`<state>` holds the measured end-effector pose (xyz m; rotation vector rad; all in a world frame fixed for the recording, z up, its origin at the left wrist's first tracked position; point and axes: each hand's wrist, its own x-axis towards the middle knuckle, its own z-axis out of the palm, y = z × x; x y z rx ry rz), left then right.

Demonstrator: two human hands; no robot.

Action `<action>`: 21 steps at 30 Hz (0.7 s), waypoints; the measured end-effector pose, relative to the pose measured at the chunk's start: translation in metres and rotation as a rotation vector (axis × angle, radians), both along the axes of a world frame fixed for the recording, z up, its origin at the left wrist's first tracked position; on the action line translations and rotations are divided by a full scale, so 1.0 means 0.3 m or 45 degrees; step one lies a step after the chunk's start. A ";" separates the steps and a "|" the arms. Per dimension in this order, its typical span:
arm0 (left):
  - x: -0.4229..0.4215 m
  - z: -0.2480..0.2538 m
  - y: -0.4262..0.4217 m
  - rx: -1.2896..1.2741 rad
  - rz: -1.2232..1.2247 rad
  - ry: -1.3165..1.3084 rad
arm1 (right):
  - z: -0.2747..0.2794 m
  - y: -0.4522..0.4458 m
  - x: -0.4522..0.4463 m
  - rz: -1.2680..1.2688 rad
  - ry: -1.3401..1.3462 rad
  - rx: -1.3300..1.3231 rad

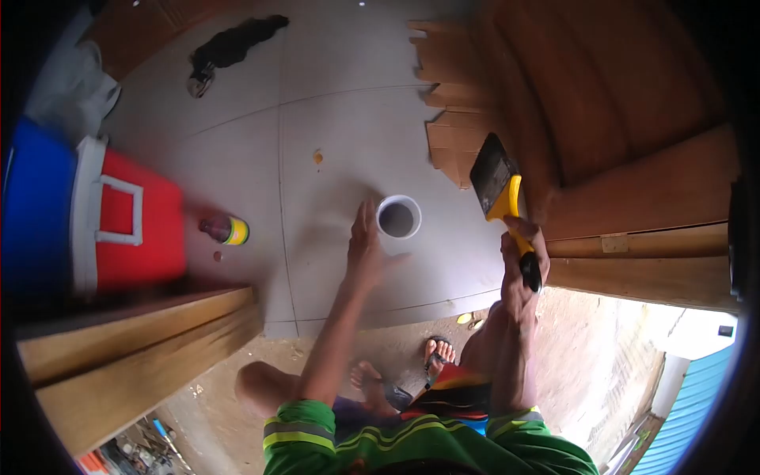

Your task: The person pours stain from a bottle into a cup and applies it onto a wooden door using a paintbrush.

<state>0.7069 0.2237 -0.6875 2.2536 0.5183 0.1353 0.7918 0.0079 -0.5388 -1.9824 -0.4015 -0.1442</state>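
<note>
A white cup with something dark grey inside stands on the tiled floor in front of me. My left hand is just left of the cup, fingers stretched out and thumb apart. Whether the fingertips touch the cup's side I cannot tell. My right hand is wrapped round the handle of a putty knife with a yellow and black grip. Its wide dark blade points up and away from me, to the right of the cup.
Torn cardboard lies by the brown wooden door on the right. Leftward are a red cooler, a bottle with a yellow label and a wooden frame. A black cloth lies farther back.
</note>
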 end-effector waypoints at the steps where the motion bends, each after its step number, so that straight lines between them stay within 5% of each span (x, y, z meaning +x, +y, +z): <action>1: 0.044 -0.006 -0.023 0.027 0.004 0.031 | 0.001 -0.005 -0.006 0.003 -0.061 -0.073; 6: 0.132 -0.086 -0.086 0.176 0.209 -0.164 | 0.028 -0.057 -0.029 0.065 0.043 -0.170; 10: 0.119 0.064 -0.114 0.026 0.251 -0.038 | -0.013 -0.167 -0.048 -0.065 0.310 -0.261; 15: -0.034 0.518 -0.172 0.020 0.166 0.027 | 0.010 -0.360 -0.188 -0.198 0.410 -0.456; 21: -0.300 1.244 -0.271 0.068 0.097 0.169 | 0.559 -0.628 -0.477 -0.482 0.826 -0.648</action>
